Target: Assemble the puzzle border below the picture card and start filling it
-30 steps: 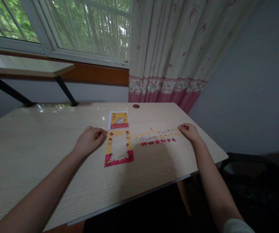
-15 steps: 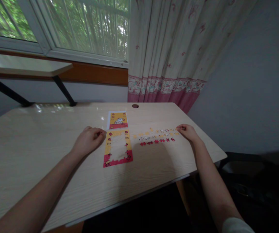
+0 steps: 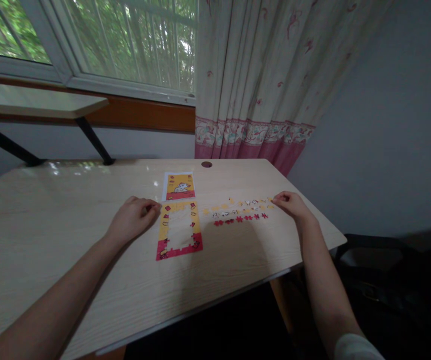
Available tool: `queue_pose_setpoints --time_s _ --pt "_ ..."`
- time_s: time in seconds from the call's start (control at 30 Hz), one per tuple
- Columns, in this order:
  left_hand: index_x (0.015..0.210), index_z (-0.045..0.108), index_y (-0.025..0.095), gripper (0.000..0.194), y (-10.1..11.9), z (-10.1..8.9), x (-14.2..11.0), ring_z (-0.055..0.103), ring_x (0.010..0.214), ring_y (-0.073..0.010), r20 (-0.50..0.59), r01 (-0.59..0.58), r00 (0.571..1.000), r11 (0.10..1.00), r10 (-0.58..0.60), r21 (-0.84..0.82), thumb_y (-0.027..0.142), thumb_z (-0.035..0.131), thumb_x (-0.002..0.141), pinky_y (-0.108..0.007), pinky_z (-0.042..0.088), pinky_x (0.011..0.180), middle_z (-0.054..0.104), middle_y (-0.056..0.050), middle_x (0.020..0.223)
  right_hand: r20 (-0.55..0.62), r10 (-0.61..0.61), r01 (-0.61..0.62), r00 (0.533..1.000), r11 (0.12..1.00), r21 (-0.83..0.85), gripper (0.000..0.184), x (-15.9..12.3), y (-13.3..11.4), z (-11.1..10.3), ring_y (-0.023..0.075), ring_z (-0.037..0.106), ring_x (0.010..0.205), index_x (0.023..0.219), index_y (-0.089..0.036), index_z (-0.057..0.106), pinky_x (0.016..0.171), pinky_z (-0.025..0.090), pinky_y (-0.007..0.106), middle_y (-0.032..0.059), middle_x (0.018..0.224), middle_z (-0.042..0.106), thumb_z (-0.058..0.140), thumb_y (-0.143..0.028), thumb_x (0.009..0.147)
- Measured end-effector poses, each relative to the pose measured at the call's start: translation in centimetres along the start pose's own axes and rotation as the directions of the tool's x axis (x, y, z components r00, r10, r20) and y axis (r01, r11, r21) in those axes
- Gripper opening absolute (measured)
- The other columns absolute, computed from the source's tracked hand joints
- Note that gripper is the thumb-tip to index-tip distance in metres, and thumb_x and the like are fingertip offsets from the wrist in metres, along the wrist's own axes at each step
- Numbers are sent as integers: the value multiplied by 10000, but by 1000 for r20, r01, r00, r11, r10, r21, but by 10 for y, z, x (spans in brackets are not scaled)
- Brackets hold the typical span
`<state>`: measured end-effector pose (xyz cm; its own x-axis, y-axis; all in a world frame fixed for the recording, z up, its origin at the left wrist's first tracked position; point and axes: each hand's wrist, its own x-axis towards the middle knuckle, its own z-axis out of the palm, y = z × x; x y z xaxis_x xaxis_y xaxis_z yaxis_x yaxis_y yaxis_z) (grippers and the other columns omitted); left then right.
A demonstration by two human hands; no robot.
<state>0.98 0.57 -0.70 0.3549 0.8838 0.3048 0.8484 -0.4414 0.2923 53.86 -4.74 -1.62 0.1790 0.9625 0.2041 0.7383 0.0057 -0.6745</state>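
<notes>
A partly assembled jigsaw puzzle (image 3: 198,234) lies on the table, only its yellow and red border joined around a bare middle. My left hand (image 3: 134,220) is beside its upper left corner, thumb and index finger drawn together; whether anything is between them is hidden. Above the border lies a printed picture (image 3: 180,187) of a white animal on yellow and red. Loose pieces form rows to the right: yellow and white ones, then red pieces (image 3: 240,219) nearest me. At the right end of the rows, my right hand (image 3: 289,202) pinches at a yellow puzzle piece (image 3: 270,200).
The pale wooden table (image 3: 87,280) reaches to a wall and a window (image 3: 132,45). A raised shelf (image 3: 38,100) on dark legs stands at the back left. A flowered curtain (image 3: 253,75) hangs behind, and a dark chair (image 3: 373,250) is at the right.
The view has turned slightly to the right, so the puzzle and pieces sit a little further left. Both hands keep nearly the same places and finger poses.
</notes>
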Motion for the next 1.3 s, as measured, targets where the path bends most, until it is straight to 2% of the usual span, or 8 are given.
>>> queue_pose_setpoints --time_s 0.23,0.53,0.93,1.17,1.3 --pt "882 696 178 416 -2 2 0 579 848 -278 -5 -14 1000 1000 14 9 456 390 831 -375 459 776 720 -101 880 -3 -13 13 1000 1000 1 393 2 6 1 133 501 584 749 -145 665 565 391 262 41 683 639 671 -531 673" --pt "874 694 193 402 -1 0 1 574 838 -276 -2 -6 1000 1000 6 -5 462 399 821 -373 462 768 725 -89 882 152 16 -23 988 999 47 390 2 5 2 115 470 577 744 -134 666 546 368 249 5 633 579 721 -499 617" --pt "870 698 201 395 -1 1 2 577 839 -279 2 -9 1000 1000 9 -12 459 403 819 -388 459 785 727 -85 889 126 12 -17 992 999 33 370 1 -1 2 123 479 575 698 -148 665 557 372 256 12 619 594 717 -501 603" --pt "865 699 210 389 -1 1 1 581 843 -276 -2 0 1000 1000 0 -11 460 405 816 -386 464 774 720 -83 864 78 8 -10 997 1000 22 381 3 3 1 135 504 594 738 -145 670 584 391 270 37 678 634 681 -519 668" --pt "865 699 219 384 -1 2 1 582 849 -270 -11 6 1000 1000 -7 -12 461 406 817 -375 463 775 717 -73 853 175 -6 -9 985 997 81 411 1 -1 0 135 508 601 788 -138 696 588 394 273 29 683 630 710 -519 633"
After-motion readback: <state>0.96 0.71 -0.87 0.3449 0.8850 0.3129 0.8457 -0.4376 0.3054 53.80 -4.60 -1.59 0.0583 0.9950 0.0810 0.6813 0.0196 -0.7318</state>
